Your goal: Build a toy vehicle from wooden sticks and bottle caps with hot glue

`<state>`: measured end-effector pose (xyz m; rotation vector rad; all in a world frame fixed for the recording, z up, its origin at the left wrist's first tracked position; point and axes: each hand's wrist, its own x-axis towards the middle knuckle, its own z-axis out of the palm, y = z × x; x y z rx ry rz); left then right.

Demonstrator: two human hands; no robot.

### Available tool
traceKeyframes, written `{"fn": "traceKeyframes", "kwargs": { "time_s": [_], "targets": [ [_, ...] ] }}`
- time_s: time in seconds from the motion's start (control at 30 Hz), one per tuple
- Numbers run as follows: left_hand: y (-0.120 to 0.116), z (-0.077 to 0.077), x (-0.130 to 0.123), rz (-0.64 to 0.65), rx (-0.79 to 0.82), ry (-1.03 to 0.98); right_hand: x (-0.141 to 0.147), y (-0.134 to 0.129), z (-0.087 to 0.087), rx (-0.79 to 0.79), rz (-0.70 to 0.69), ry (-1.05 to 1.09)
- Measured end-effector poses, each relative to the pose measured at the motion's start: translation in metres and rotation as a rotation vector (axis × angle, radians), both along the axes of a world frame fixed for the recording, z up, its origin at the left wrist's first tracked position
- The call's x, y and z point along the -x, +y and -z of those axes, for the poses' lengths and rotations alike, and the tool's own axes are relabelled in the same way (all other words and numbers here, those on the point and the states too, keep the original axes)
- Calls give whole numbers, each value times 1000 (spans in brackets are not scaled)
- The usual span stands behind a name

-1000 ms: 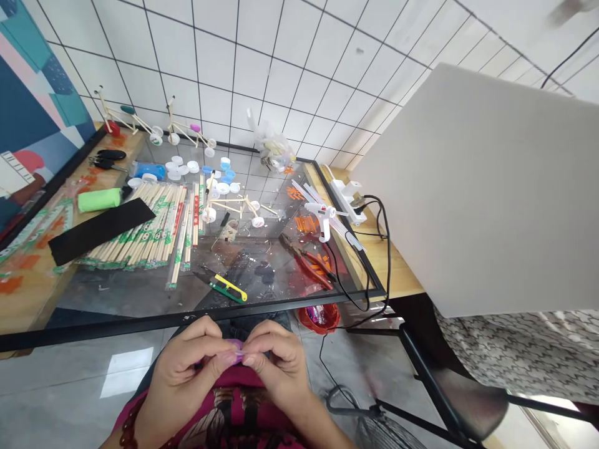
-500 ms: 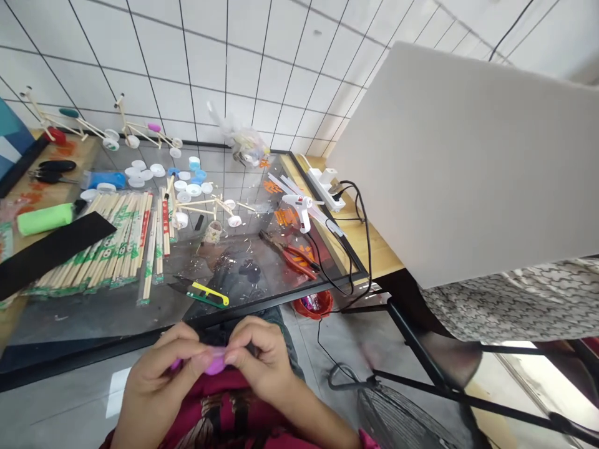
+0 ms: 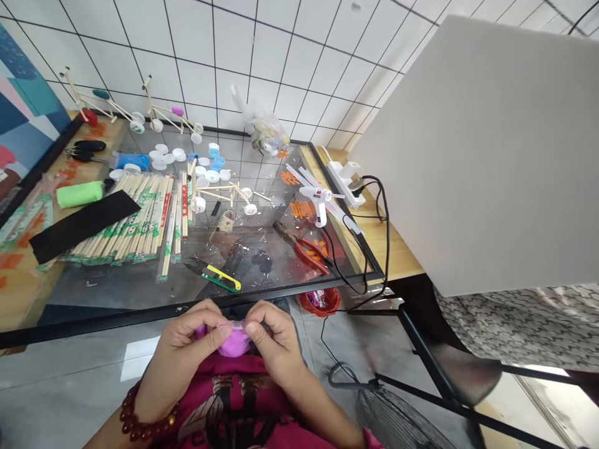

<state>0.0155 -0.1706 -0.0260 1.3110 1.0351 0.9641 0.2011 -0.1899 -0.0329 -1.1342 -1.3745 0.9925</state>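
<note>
Between my hands, just below the table's front edge, is a soft purple packet (image 3: 234, 344) with a clear plastic edge at its top. My left hand (image 3: 189, 343) pinches its left side, and a bit of purple also shows behind those fingers. The thumb and fingers of my right hand (image 3: 276, 342) grip the top right corner. On the glass table (image 3: 140, 296) above them lie yellow-green thread snips (image 3: 221, 277), wrapped chopsticks (image 3: 126, 224) and red-handled pliers (image 3: 302, 246).
A white glue gun (image 3: 321, 202) with cords and glue sticks lies by a power strip (image 3: 346, 184). Bottle caps (image 3: 178, 154), stick-built models (image 3: 171, 112), a black strip (image 3: 84, 227) and a green roll (image 3: 79, 194) are further back. A red basket (image 3: 322, 305) stands below the table edge.
The view has shifted, so the table's things sit further right. More of the purple packet now shows between my hands, and a red bead bracelet has come into view on my left wrist.
</note>
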Motion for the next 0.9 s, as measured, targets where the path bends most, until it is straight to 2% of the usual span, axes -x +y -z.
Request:
{"fn": "traceKeyframes", "kwargs": {
  "time_s": [0.17,0.47,0.57,0.63,0.73,0.8,0.9],
  "targets": [
    [0,-4,-1,-4,-30,57,3,0,-4,-39,3,2],
    [-2,-24,-14,-3,-195,148,8,-7,-4,-117,12,-72],
    [2,-22,-10,53,-203,112,11,-8,-2,-52,-7,28],
    [4,-16,-6,53,-167,53,13,-7,0,62,-20,151],
    [4,-4,-4,-53,-60,-43,12,-3,6,205,1,307],
    [3,1,-6,-100,45,-96,9,0,9,209,43,346],
    [1,2,-10,-97,191,-171,8,2,13,154,107,361]
  ]
}}
